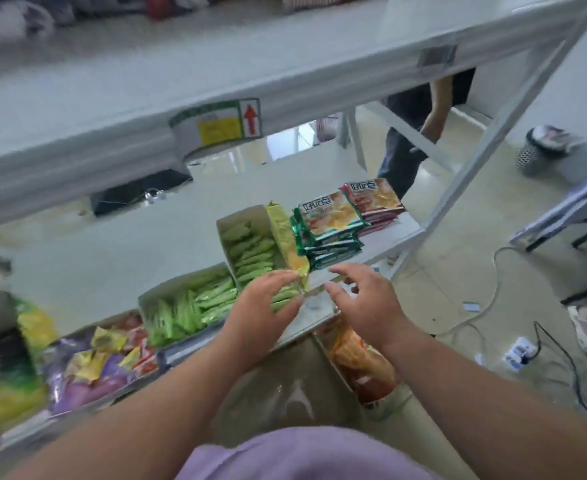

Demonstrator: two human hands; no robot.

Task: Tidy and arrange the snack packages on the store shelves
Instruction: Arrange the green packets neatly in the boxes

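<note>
Left hand (268,303) lies with straight fingers on the front end of a carton (250,244) of green sachets, the fingertips touching the yellow-green flap (287,237) at its right wall; nothing is curled round it. Right hand (361,299) hovers just beside it over the shelf (112,258) edge, fingers apart and loosely bent, holding nothing.

That carton stands on the middle shelf, angled, with a second carton (188,303) of the same green sachets to its left and a stack of green-edged packs (330,230) touching its right side; a red-edged stack (375,202) sits behind that.

By my judgement the carton is light card, open-topped and easily squashed, so it wants both palms flat on its long walls, not a pull on the flap, which would tear or fold. Sachets inside look glossy, slippery and loose; they would spill if it tips. Stacked packs are soft and would slide apart, so square them from both sides.
</note>
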